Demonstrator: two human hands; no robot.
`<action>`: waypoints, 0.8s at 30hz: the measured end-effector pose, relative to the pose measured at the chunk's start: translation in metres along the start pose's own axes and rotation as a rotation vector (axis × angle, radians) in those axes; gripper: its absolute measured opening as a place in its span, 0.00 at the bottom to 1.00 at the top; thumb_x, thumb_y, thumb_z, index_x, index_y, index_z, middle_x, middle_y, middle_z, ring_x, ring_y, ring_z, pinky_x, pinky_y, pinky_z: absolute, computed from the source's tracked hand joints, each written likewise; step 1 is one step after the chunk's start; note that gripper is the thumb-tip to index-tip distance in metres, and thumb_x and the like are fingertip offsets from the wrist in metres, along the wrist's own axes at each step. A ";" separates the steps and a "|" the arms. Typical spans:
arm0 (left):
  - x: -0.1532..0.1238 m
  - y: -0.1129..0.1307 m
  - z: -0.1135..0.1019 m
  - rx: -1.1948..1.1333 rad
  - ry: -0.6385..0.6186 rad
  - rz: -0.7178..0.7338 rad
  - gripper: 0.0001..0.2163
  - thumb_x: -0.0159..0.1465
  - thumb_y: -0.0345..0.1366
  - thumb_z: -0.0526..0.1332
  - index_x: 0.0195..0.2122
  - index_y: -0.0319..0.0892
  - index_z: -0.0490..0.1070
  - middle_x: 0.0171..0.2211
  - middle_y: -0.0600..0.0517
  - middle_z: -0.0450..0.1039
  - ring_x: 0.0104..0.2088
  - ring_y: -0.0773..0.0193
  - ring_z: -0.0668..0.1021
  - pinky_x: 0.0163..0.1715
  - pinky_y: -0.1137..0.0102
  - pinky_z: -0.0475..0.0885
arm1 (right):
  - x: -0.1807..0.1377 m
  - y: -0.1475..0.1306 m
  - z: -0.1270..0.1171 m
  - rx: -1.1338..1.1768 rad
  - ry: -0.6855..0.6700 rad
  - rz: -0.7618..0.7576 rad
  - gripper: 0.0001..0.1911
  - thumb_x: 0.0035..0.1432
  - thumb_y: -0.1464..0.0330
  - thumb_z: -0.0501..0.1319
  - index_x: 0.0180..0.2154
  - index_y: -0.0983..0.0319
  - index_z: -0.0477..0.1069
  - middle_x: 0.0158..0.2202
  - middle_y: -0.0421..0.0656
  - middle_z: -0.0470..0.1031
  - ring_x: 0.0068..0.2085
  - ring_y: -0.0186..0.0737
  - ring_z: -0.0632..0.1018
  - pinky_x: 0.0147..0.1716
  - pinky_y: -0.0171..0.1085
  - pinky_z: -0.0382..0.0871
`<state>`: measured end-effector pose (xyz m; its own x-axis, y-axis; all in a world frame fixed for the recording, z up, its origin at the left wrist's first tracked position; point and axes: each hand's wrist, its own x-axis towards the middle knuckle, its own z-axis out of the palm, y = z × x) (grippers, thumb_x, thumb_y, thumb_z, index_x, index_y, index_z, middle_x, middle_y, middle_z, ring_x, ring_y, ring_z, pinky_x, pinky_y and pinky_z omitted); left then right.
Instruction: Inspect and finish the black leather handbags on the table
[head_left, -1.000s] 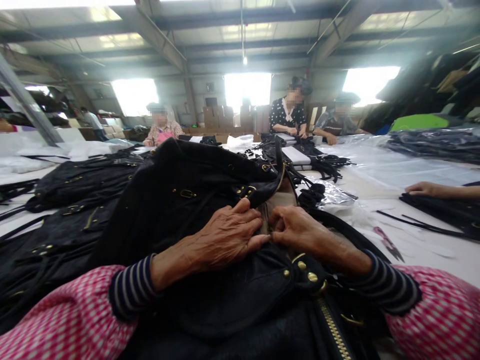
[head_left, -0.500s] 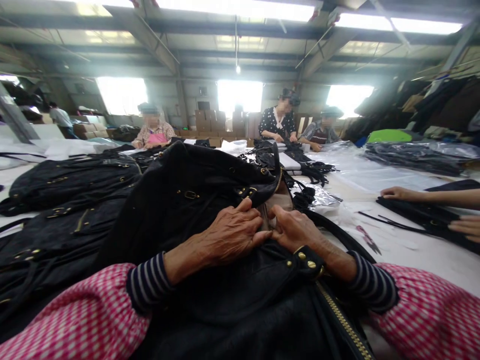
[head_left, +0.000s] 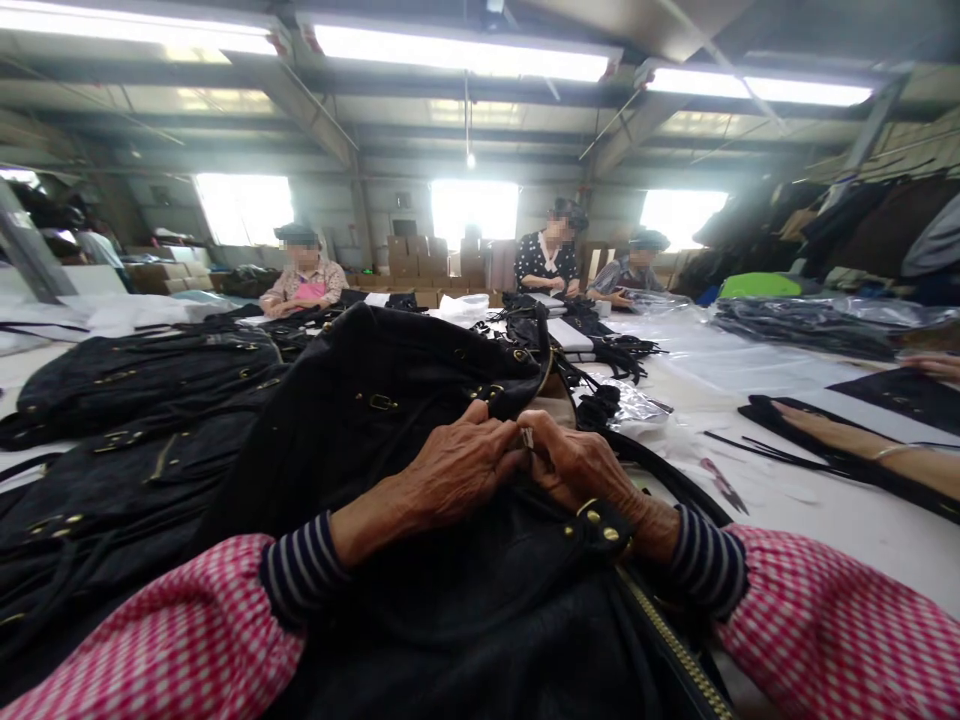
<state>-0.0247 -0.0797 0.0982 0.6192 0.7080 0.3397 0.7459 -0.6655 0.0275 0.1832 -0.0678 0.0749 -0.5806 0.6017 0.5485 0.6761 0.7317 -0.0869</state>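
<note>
A large black handbag (head_left: 360, 370) with gold buckles, studs and a gold zip (head_left: 675, 640) lies under both my hands. Its mouth stands partly open on the far side, showing beige lining (head_left: 556, 400). My left hand (head_left: 469, 455) is closed at the edge of this opening, its fingertips pressed against the bag. Right beside it, my right hand (head_left: 581, 465) is also closed on the bag's edge, with thumb and fingers bent inward. Between the two hands shows a small whitish piece (head_left: 527, 438), too small to identify. The fingertips are partly hidden.
More black bags (head_left: 142, 480) lie to the left. Small red-handled snippers (head_left: 724, 485) rest on the white table (head_left: 795, 540) at right. A co-worker's forearm (head_left: 847, 440) reaches over black pieces there. Strapped black goods (head_left: 577, 335) and clear plastic (head_left: 682, 340) lie farther back.
My hands have drawn together at the bag's opening, and a small whitish piece now shows between them. The co-worker's hands at right have shifted over the black pieces. The view has tilted slightly up.
</note>
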 end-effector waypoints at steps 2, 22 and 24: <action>0.005 0.000 -0.007 0.048 -0.021 -0.009 0.14 0.76 0.39 0.47 0.50 0.46 0.71 0.37 0.51 0.75 0.41 0.57 0.73 0.36 0.67 0.69 | -0.003 0.004 0.002 0.048 0.074 -0.004 0.13 0.67 0.70 0.51 0.52 0.62 0.61 0.33 0.43 0.78 0.31 0.39 0.79 0.29 0.33 0.63; 0.045 -0.009 -0.015 0.059 -0.149 0.169 0.10 0.72 0.31 0.55 0.37 0.40 0.77 0.34 0.53 0.76 0.30 0.69 0.76 0.29 0.73 0.60 | -0.013 0.017 0.015 0.139 0.170 0.088 0.17 0.61 0.74 0.55 0.52 0.62 0.62 0.29 0.39 0.76 0.27 0.40 0.78 0.26 0.33 0.59; 0.042 -0.007 -0.013 0.092 -0.126 0.137 0.08 0.71 0.31 0.56 0.38 0.41 0.75 0.34 0.54 0.76 0.31 0.68 0.76 0.29 0.72 0.59 | -0.015 0.020 0.017 0.133 0.099 0.171 0.16 0.60 0.74 0.55 0.50 0.61 0.63 0.29 0.40 0.76 0.27 0.41 0.79 0.27 0.34 0.58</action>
<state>-0.0072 -0.0482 0.1240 0.7382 0.6398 0.2138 0.6679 -0.7376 -0.0987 0.1976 -0.0572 0.0509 -0.4109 0.6912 0.5944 0.6914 0.6613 -0.2911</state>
